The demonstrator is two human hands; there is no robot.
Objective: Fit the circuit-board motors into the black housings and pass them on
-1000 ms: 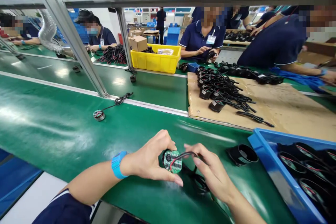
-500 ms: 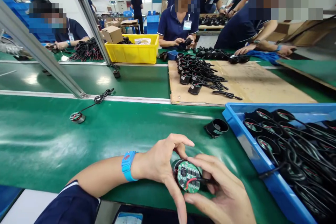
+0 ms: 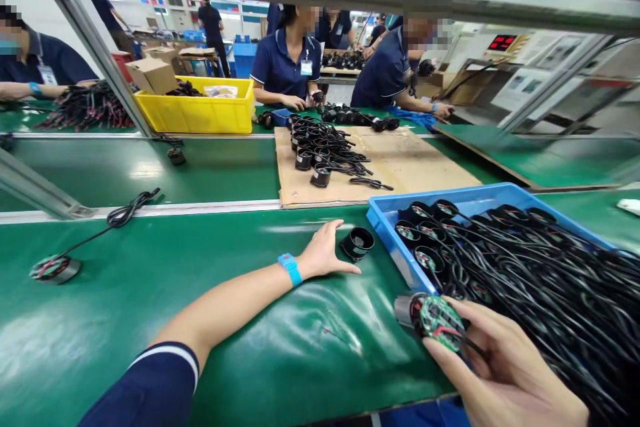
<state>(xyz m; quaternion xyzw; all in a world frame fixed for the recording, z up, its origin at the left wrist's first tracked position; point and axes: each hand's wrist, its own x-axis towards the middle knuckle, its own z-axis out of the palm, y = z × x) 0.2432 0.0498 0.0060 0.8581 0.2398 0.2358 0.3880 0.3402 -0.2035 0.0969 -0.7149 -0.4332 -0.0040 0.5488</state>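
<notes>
My right hand [image 3: 500, 353] grips a small motor [image 3: 440, 321] between thumb and fingers. Its round green circuit board, with red and black wires, faces me, and its metal can points left. My left hand [image 3: 327, 252], with a blue wrist strap, reaches out with thumb and fingers apart. Just beyond its fingertips stands a round black plastic housing [image 3: 358, 244] on the green bench mat [image 3: 280, 347]. A similar motor [image 3: 55, 269] with a coiled black cable lies at the left of the bench.
To the right, a blue tray [image 3: 395, 250] is full of black housings with cables. A cardboard sheet [image 3: 400, 157] holds several more across the bench. A yellow bin [image 3: 200, 113] stands behind. A metal frame post [image 3: 105, 47] rises at the left. Several co-workers sit or stand opposite.
My left hand has left the motor and moved up and forward to beside the black housing. My right hand has carried the motor to the right, near the blue tray. The view has turned right.
</notes>
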